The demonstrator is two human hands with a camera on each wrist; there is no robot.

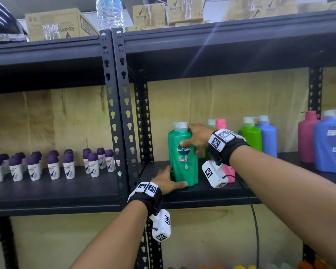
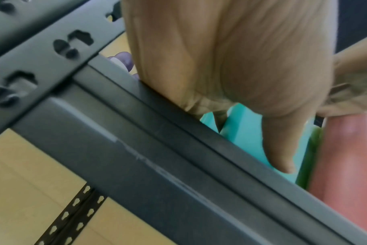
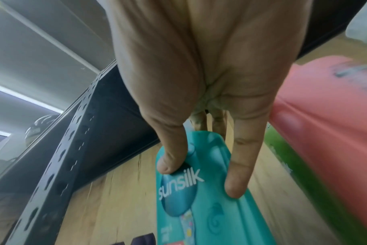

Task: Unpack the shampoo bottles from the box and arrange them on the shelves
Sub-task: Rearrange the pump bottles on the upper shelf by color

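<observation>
A green Sunsilk shampoo bottle (image 1: 183,162) with a white pump stands upright near the left end of the black shelf (image 1: 202,194). My right hand (image 1: 192,141) grips its upper body, thumb on the front label and fingers round the back. In the right wrist view, the right hand (image 3: 202,177) has thumb and one finger on the bottle (image 3: 210,215). My left hand (image 1: 173,178) holds the base, thumb along the front bottom edge. The left wrist view shows that thumb (image 2: 281,154) lying on the bottle (image 2: 247,132). A second green bottle's pump shows just behind.
Right of it stand a pink bottle (image 1: 229,171), a light green bottle (image 1: 250,137), a blue one (image 1: 269,138), then another pink (image 1: 306,136) and blue (image 1: 330,144). Purple-capped roll-ons (image 1: 52,166) fill the left bay past the upright post (image 1: 121,113). Cartons (image 1: 60,24) sit above.
</observation>
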